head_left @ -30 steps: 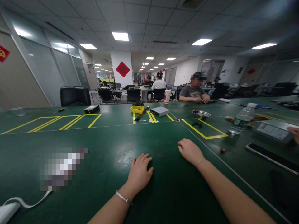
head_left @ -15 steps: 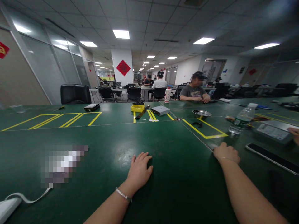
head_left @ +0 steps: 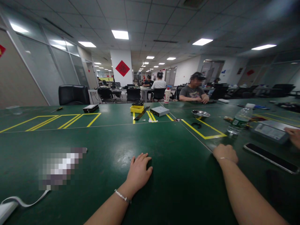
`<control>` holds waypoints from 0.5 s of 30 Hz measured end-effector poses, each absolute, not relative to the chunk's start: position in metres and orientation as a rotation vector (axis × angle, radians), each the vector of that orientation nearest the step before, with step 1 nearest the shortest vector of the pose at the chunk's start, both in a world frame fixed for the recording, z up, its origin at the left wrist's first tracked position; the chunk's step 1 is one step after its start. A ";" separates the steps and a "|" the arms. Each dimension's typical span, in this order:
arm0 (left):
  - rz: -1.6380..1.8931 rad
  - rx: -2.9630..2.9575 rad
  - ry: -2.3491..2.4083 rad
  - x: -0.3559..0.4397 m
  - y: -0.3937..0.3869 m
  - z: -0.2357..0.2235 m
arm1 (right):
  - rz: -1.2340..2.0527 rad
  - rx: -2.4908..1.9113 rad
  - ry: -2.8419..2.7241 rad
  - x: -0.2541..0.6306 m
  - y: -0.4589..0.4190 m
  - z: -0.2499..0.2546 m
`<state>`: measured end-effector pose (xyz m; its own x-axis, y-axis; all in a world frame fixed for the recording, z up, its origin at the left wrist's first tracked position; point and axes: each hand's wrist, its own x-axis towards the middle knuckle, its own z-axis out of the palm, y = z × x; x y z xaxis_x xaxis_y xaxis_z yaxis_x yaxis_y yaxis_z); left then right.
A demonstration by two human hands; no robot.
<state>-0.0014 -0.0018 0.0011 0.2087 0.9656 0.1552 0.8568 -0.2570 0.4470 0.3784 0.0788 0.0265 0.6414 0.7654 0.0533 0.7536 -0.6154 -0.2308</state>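
Note:
My left hand (head_left: 140,170) lies palm down on the green table (head_left: 178,187), fingers stretched and spread, holding nothing. A silver bracelet (head_left: 123,197) circles that wrist. My right hand (head_left: 225,153) rests on the table near a seam, its fingers curled under in a loose fist; no object shows in it. To its right lies a dark-screened phone (head_left: 270,157). Just beyond that hand stands a clear water bottle (head_left: 241,118). A grey metal box (head_left: 269,132) sits farther right, with another person's hand (head_left: 294,135) at its edge.
Ahead are a yellow tray (head_left: 137,109), a grey drive-like box (head_left: 159,111), a metal bowl (head_left: 201,114) and yellow tape markings (head_left: 215,137). A black box (head_left: 91,108) lies farther left. A pixelated object (head_left: 63,168) with a white cable (head_left: 28,204) lies at left. A person (head_left: 194,90) sits across.
The whole view shifts slightly, with things appearing a little farther left. Both hands keep their poses on the table.

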 end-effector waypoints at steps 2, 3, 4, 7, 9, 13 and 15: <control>0.599 2.219 1.717 -0.002 -0.002 0.001 | 0.055 -2.617 -1.231 0.376 0.081 0.029; 0.604 2.216 1.713 -0.002 -0.001 0.000 | 0.049 -2.591 -1.242 0.373 0.083 0.030; 0.614 2.211 1.711 -0.002 -0.001 0.000 | 0.053 -2.549 -1.276 0.368 0.085 0.031; 0.660 2.189 1.710 -0.002 -0.001 -0.001 | 0.172 -2.325 -1.442 0.339 0.091 0.035; 0.697 2.165 1.710 -0.001 -0.001 -0.001 | 0.338 -2.126 -1.565 0.305 0.091 0.036; 0.800 2.087 1.671 0.000 0.000 0.002 | 0.700 -1.686 -1.827 0.226 0.071 0.031; 0.847 2.056 1.594 0.001 0.000 0.004 | 0.836 -1.516 -1.887 0.192 0.056 0.025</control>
